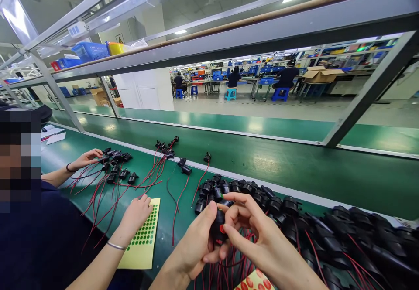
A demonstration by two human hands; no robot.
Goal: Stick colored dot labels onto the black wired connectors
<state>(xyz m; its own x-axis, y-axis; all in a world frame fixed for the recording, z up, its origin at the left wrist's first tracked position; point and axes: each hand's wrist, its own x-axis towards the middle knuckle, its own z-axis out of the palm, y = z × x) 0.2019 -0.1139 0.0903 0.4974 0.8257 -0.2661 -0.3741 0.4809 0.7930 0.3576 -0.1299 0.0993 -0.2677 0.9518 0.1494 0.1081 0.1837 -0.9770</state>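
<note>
Sticker sheet (144, 237) left of connector pile (262, 198) — conveyor (294, 168) behind, seemingly.

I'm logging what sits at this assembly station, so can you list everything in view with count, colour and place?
black part: one, black with a red dot, held between both hands.
black parts: many, black with red and black wires, heaped along the bench on the right.
wired parts: about a dozen, black with red wires, spread on the bench at left.
green-dot sheet: one, yellow backing, under the co-worker's hand.
red-dot sheet: one, bottom edge.
bench: one, green.
blue stools: several, far aisle.
left hand: holds the black part.
right hand: fingers on the same part.
</note>
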